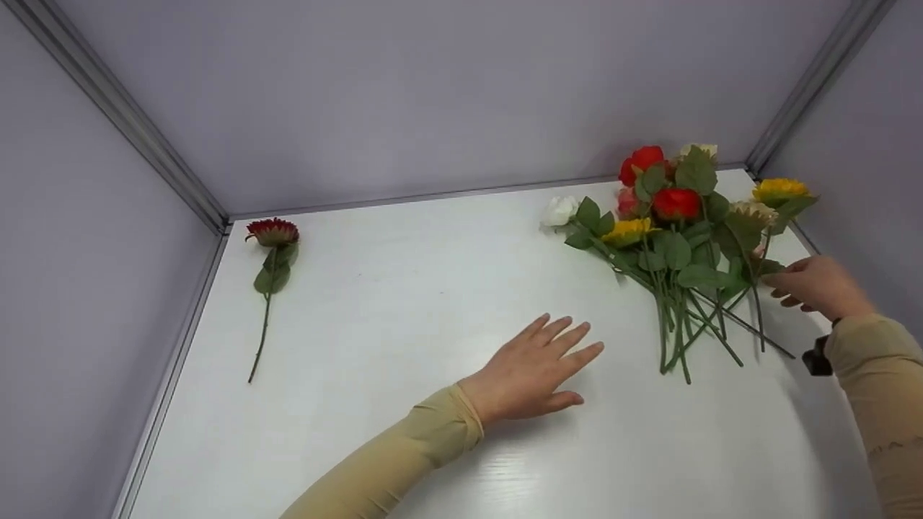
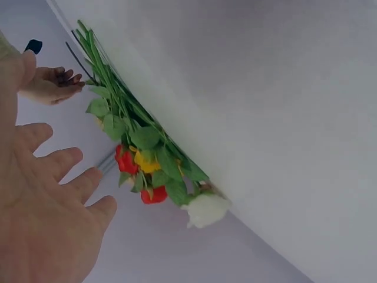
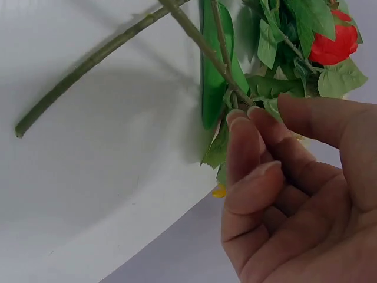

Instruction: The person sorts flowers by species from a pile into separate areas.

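Note:
My right hand (image 1: pixel 815 285) is at the right side of a heap of artificial flowers. In the right wrist view, its thumb and fingertips pinch a flower at a green leaf (image 3: pixel 272 108) beside a stem (image 3: pixel 197 35); that flower's bloom is hidden. The heap has red flowers (image 1: pixel 676 205), yellow flowers (image 1: pixel 780 189), a white rose (image 1: pixel 559 211) and cream blooms, stems toward the front. My left hand (image 1: pixel 530 371) is held palm down over the table's middle, fingers straight and spread, holding nothing.
A single dark red flower (image 1: pixel 272 232) lies apart on the left of the white table (image 1: pixel 404 303), its stem pointing forward. Grey-lilac panels (image 1: pixel 447 101) with metal corner rails (image 1: pixel 115 108) enclose the back and both sides.

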### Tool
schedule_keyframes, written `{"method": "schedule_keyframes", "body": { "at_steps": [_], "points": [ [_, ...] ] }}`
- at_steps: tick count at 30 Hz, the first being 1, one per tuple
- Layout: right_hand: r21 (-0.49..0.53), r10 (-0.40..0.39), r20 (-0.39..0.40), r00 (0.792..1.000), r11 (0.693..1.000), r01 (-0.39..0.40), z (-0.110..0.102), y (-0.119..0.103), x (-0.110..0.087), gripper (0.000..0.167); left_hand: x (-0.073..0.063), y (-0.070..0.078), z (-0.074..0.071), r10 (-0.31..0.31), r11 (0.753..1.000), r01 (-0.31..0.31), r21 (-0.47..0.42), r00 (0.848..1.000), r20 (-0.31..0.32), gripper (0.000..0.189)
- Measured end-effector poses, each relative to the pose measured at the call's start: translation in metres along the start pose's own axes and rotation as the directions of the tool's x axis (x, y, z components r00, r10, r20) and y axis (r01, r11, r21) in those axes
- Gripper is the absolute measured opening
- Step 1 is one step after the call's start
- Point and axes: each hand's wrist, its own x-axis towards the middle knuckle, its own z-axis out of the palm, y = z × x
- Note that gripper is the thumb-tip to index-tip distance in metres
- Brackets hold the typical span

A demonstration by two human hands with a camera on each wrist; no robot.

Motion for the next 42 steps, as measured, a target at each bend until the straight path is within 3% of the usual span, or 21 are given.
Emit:
{"method": "schedule_keyframes", "body": {
  "at_steps": [3,6,11,16,22,30,38,42],
  "points": [
    [0.037,0.03,0.048,0.998,0.999,-0.032,0.001,0.006,0.001,0.068,0.016,0.015,0.004,0.044,0.999,-0.045,0.028,0.999,0.032,0.078],
    [0.081,0.049,0.044,0.998,0.995,-0.053,0.005,0.009,0.004,0.065,0.033,0.028,0.008,0.085,0.994,-0.087,0.064,0.996,0.041,0.077],
    [0.153,0.066,0.013,0.998,0.986,-0.067,0.01,0.01,0.008,0.057,0.057,0.047,0.013,0.123,0.988,-0.124,0.088,0.992,0.02,0.076],
    [0.17,0.092,-0.005,0.996,0.981,-0.089,0.014,0.009,0.012,0.048,0.071,0.061,0.016,0.137,0.985,-0.135,0.103,0.991,-0.01,0.074],
    [0.17,0.121,-0.037,0.992,0.979,-0.113,0.018,0.004,0.015,0.039,0.079,0.07,0.015,0.132,0.985,-0.131,0.114,0.991,0.002,0.076],
    [0.182,0.144,-0.036,0.989,0.974,-0.135,0.021,0.002,0.015,0.033,0.081,0.072,0.015,0.128,0.987,-0.13,0.099,0.991,0.024,0.075],
    [0.218,0.17,0.05,0.984,0.96,-0.177,0.02,0.003,0.015,0.031,0.079,0.071,0.016,0.131,0.988,-0.132,0.074,0.991,0.027,0.075],
    [0.227,0.167,0.055,0.984,0.958,-0.175,0.02,0.005,0.014,0.032,0.079,0.071,0.017,0.132,0.989,-0.134,0.06,0.991,0.03,0.076]
  ]
}}
